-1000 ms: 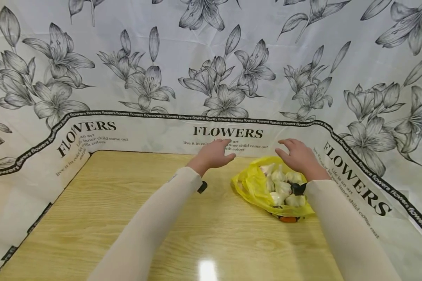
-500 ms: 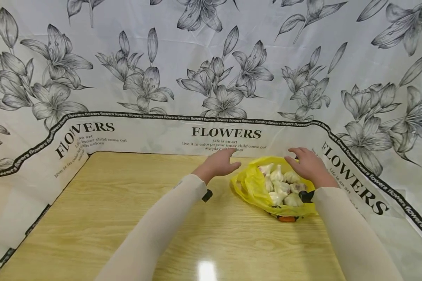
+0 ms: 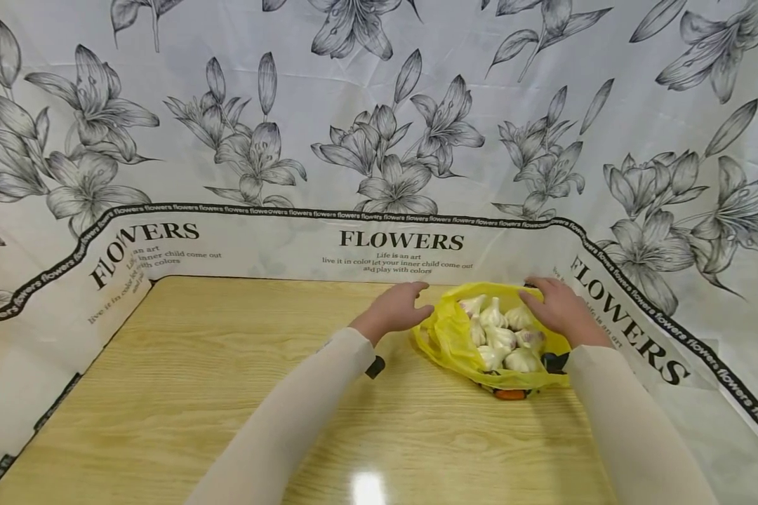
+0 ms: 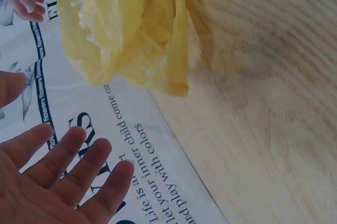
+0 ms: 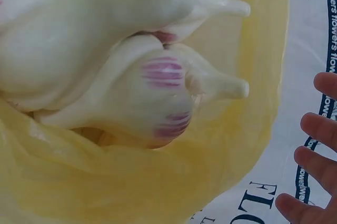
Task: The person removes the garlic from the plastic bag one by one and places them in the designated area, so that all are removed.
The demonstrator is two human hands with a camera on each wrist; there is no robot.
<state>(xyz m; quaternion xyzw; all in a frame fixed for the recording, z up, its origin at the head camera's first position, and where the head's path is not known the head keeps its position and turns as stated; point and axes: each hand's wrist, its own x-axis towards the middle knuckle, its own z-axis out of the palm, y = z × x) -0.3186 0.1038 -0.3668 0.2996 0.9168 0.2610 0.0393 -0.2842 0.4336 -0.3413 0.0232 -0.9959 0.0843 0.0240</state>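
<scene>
A thin yellow plastic bag (image 3: 450, 340) lies with its mouth spread wide on the table. Several white garlic bulbs (image 3: 500, 338) fill it, some marked with purple streaks in the right wrist view. At the bag's left rim, my left hand (image 3: 394, 308) hovers with thumb and fingers apart; in the left wrist view the bag (image 4: 124, 34) is beyond its spread fingertips. My right hand (image 3: 563, 310) reaches over the right rim, fingers extended. In the right wrist view its fingers (image 5: 318, 163) are beside the bag's edge, clear of the garlic (image 5: 121, 92).
The wooden table (image 3: 227, 379) stretches left and in front of the bag. White cloth (image 3: 391, 242) printed with lilies and the word FLOWERS encloses the back and sides. Something orange (image 3: 510, 394) shows under the bag's front edge. Dark wrist cameras (image 3: 375, 367) sit below my wrists.
Both hands have moved right and lower toward the bag, the left now at its left rim, the right at its right rim. The head view has shifted slightly. The bag stays put.
</scene>
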